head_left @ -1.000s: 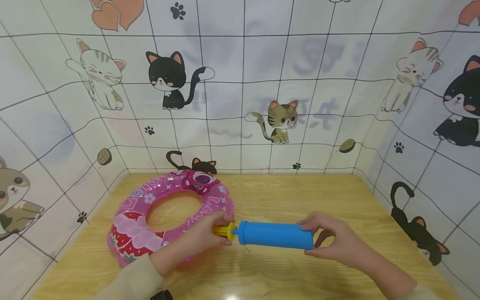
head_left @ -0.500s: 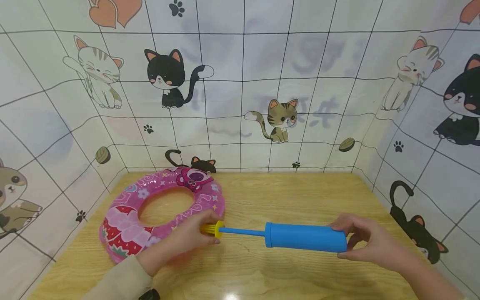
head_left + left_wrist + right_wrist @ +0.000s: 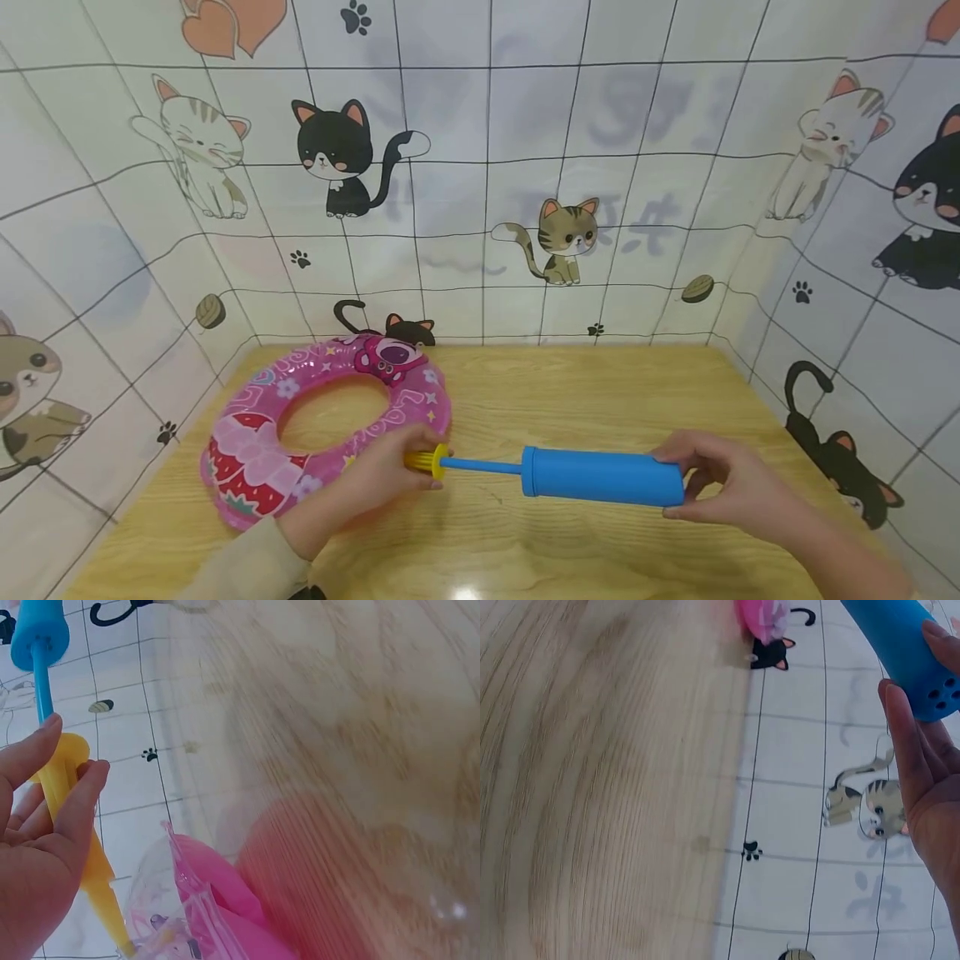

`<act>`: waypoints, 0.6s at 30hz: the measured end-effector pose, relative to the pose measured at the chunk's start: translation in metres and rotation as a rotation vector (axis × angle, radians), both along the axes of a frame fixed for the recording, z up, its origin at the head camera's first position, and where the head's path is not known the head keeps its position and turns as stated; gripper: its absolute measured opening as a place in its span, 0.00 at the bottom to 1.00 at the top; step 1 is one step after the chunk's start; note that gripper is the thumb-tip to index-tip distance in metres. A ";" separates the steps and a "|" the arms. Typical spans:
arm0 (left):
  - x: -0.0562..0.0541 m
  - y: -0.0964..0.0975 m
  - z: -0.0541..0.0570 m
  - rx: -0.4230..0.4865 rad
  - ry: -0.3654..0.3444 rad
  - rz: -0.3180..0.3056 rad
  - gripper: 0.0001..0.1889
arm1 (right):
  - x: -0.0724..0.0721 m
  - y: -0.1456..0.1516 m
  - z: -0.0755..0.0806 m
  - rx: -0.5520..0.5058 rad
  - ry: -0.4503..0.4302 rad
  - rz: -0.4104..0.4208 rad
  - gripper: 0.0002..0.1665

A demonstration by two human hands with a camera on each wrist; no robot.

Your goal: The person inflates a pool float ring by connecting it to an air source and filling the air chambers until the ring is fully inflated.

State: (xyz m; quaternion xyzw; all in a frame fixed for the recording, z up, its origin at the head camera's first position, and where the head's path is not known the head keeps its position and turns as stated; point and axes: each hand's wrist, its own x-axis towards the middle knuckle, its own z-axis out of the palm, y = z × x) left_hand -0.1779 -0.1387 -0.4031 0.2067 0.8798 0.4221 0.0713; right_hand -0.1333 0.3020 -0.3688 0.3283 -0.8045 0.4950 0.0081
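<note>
A blue hand pump (image 3: pixel 603 477) lies level across the middle of the head view, its thin blue rod (image 3: pixel 483 467) partly drawn out. My right hand (image 3: pixel 731 483) grips the right end of the blue barrel between thumb and fingers; small holes show in that end in the right wrist view. On the other side, my left hand (image 3: pixel 386 471) pinches the yellow nozzle piece (image 3: pixel 425 461) at the rod's end. In the left wrist view the yellow nozzle (image 3: pixel 97 870) tapers down to the clear plastic of a pink inflatable swim ring (image 3: pixel 217 877).
The puffed-up swim ring (image 3: pixel 255 458), printed with strawberries and a cartoon bear, rests at the left of the wooden table (image 3: pixel 585 392). Tiled-pattern walls (image 3: pixel 480 167) with cat drawings enclose the table at the back and sides.
The right hand pulled the blue barrel rightward, drawing out the rod, then moved slightly back left. The left hand and the ring shifted a little left.
</note>
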 end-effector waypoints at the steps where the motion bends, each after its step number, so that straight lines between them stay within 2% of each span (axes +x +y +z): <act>1: 0.001 0.002 0.000 -0.003 0.002 0.000 0.22 | -0.001 -0.004 -0.001 -0.011 0.001 0.007 0.32; 9: 0.005 0.016 0.003 0.020 -0.018 -0.005 0.25 | -0.006 -0.035 -0.006 -0.014 -0.029 0.012 0.29; 13: 0.008 0.025 0.004 0.033 -0.041 0.000 0.27 | -0.009 -0.048 -0.007 -0.027 -0.016 0.032 0.28; 18: 0.010 0.034 0.006 0.053 -0.037 -0.007 0.30 | -0.010 -0.062 -0.009 -0.026 0.017 0.058 0.28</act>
